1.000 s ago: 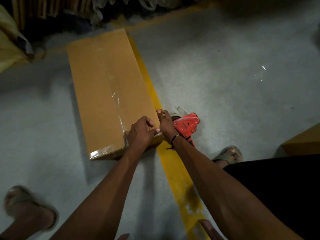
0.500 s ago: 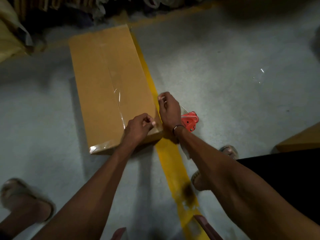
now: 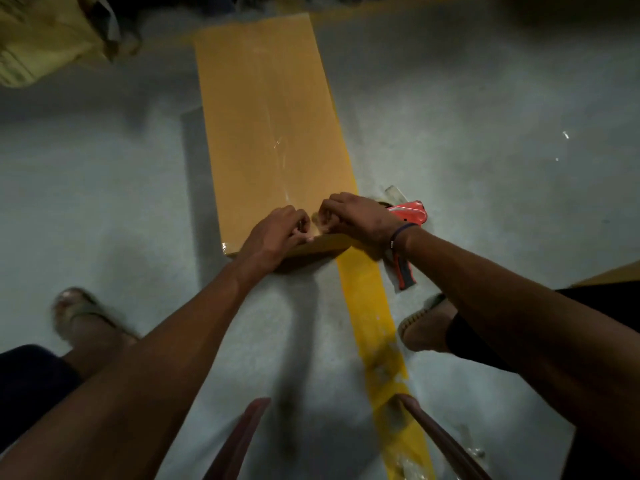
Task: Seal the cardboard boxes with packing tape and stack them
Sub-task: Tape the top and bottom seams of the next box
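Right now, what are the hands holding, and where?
Both the left hand and right hand pinch clear tape at the brown cardboard box near edge.

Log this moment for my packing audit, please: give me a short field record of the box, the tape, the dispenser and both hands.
box: long cardboard box flat on the grey floor, beside a yellow floor line
tape: clear strip running lengthwise along the box top
dispenser: red tape dispenser lying on the floor right of the box, unheld
left hand: fingers curled at the near edge of the box
right hand: fingers curled at the same edge, close to the left
grasped item: too small to tell
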The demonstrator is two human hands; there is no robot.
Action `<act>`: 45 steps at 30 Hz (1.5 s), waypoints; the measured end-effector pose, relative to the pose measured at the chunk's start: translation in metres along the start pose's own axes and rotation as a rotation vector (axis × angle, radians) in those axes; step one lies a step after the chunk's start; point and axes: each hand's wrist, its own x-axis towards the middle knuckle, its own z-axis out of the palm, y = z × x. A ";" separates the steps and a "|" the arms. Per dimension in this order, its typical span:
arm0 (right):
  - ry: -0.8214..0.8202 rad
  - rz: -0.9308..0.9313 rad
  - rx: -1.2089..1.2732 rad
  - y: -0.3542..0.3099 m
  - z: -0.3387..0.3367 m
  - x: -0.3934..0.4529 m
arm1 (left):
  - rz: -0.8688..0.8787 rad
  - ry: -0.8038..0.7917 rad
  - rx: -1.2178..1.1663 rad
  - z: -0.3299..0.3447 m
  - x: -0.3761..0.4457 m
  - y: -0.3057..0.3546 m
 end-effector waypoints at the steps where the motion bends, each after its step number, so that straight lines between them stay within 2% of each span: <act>1: -0.019 -0.021 -0.024 -0.001 -0.002 0.000 | 0.047 -0.019 0.060 0.000 0.000 -0.001; 8: -0.157 -0.255 -0.282 0.002 -0.013 0.004 | 0.309 -0.095 0.342 0.006 -0.001 -0.017; 12: -0.196 -0.357 -0.392 0.001 -0.021 0.003 | 0.334 -0.127 0.409 0.007 -0.011 -0.026; 17: -0.239 -0.384 -0.415 -0.002 -0.026 0.005 | 0.194 -0.140 0.303 0.001 -0.016 -0.013; 21: -0.267 -0.265 -0.422 -0.016 -0.028 0.014 | 0.075 -0.075 0.271 0.000 -0.003 0.011; 23: -0.276 -0.231 -0.435 -0.018 -0.029 0.015 | 0.102 -0.086 0.324 -0.003 0.001 0.012; 28: -0.322 -0.203 -0.355 -0.007 -0.038 -0.004 | 0.160 -0.126 0.475 -0.035 -0.025 -0.026; 32: -0.327 -0.167 -0.285 -0.008 -0.041 -0.010 | 0.067 -0.069 0.484 -0.054 -0.059 -0.059; 36: -0.324 -0.134 -0.244 -0.010 -0.041 -0.008 | -0.101 -0.040 0.355 -0.058 -0.079 -0.073; 41: -0.249 -0.109 -0.271 -0.015 -0.032 -0.010 | -0.170 -0.036 0.183 -0.053 -0.083 -0.067; 45: -0.199 -0.064 -0.276 -0.020 -0.024 -0.007 | -0.292 0.069 0.105 -0.045 -0.085 -0.054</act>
